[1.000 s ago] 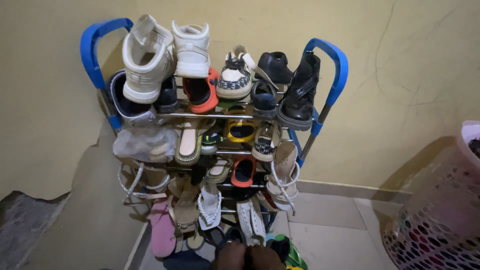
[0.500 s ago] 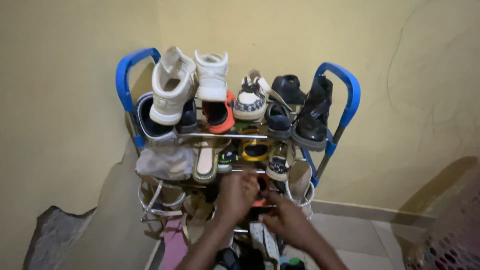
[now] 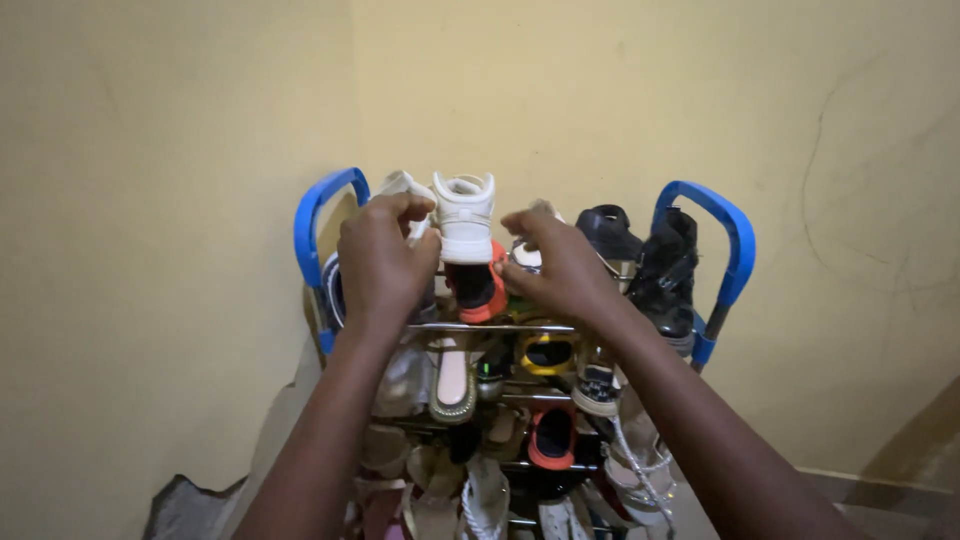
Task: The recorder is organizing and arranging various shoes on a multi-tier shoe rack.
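Observation:
A blue-framed shoe rack [image 3: 312, 215] stands in the corner of yellow walls, crowded with shoes on several shelves. My left hand [image 3: 383, 265] grips a white high-top sneaker [image 3: 398, 186] at the top left of the rack. A second white high-top sneaker [image 3: 465, 215] stands upright between my hands. My right hand [image 3: 560, 262] closes over a small patterned shoe [image 3: 524, 256] on the top shelf, mostly hiding it. An orange shoe [image 3: 481, 290] lies just below the white pair.
Black shoes [image 3: 668, 270] fill the top shelf's right end by the blue side loop [image 3: 732, 235]. Lower shelves hold a yellow shoe [image 3: 547, 353], a beige sandal [image 3: 452, 380], an orange sandal [image 3: 551, 438] and more footwear. Broken plaster [image 3: 190, 505] shows at the wall's foot.
Both hands rose from the middle shelves to the top shelf and took hold of shoes there. The camera moved closer and shifted left.

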